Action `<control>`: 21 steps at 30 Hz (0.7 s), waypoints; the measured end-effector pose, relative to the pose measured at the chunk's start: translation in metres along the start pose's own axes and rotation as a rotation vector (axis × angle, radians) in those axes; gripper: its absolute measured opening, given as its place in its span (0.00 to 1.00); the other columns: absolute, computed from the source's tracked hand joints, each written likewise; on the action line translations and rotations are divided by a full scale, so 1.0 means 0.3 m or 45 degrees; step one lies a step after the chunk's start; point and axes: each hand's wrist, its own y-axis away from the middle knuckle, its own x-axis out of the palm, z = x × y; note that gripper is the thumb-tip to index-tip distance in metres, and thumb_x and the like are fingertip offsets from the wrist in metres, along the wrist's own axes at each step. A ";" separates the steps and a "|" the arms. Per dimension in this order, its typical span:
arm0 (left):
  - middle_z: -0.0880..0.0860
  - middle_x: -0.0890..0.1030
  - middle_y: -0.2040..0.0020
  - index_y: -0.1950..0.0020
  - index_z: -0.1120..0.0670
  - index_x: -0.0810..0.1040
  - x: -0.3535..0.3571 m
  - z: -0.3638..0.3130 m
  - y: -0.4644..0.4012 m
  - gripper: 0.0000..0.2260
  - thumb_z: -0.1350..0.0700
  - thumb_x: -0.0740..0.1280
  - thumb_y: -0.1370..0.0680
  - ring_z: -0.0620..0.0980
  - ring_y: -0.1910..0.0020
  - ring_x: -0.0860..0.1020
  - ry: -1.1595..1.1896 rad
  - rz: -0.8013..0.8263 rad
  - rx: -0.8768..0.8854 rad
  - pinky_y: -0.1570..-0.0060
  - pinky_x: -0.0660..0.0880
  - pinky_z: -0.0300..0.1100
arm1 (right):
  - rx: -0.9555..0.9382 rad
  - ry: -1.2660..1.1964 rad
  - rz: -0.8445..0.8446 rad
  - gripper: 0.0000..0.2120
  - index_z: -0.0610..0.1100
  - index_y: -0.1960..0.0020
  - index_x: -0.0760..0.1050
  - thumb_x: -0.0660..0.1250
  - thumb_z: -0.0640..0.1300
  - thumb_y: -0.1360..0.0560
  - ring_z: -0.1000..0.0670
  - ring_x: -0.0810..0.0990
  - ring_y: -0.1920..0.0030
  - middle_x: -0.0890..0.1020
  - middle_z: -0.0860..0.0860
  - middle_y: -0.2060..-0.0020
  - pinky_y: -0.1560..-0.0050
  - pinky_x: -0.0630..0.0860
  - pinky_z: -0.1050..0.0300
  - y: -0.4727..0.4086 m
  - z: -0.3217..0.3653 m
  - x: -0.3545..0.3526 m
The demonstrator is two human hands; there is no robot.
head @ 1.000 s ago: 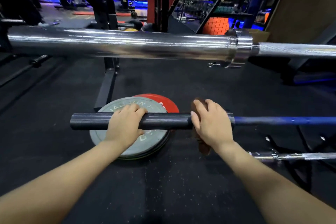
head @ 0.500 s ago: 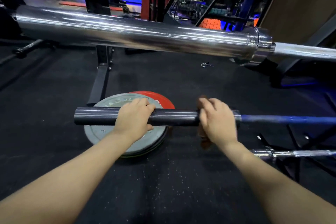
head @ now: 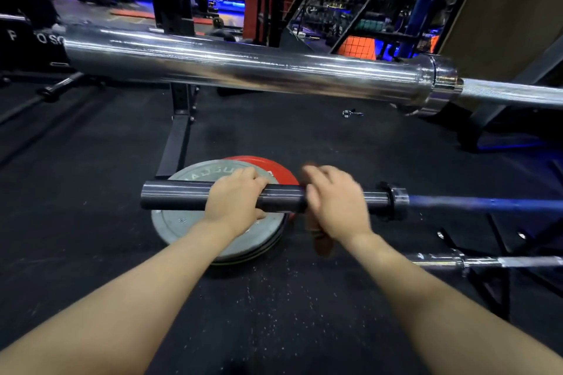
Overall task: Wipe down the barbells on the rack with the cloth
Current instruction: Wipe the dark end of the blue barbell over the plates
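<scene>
Left hand: the left hand [head: 236,202] curls over the dark sleeve [head: 173,198] of the black barbell [head: 377,200], fingers wrapped across its top.
Right hand: the right hand [head: 335,202], blurred, wraps the same sleeve just right of the left hand, with the brown cloth [head: 320,242] caught between palm and bar.
Cloth: one end shows above the right hand's fingers, the rest hangs below the bar under the palm.
Black barbell: runs crosswise under both hands; its collar and blue shaft [head: 487,202] lie right of the right hand.
Chrome barbell [head: 243,70]: above and beyond both hands.
Third barbell [head: 487,261]: below the right forearm, to its right.
Weight plates: a grey plate [head: 182,222] and red plate [head: 274,167] on the floor beneath the left hand.
</scene>
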 end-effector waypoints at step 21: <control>0.44 0.71 0.37 0.32 0.44 0.70 -0.032 0.106 0.080 0.21 0.48 0.68 0.24 0.47 0.37 0.68 0.135 -0.099 -0.115 0.41 0.65 0.41 | 0.429 0.013 0.026 0.23 0.40 0.38 0.77 0.55 0.51 0.25 0.35 0.75 0.41 0.77 0.36 0.41 0.37 0.70 0.40 0.043 0.077 0.011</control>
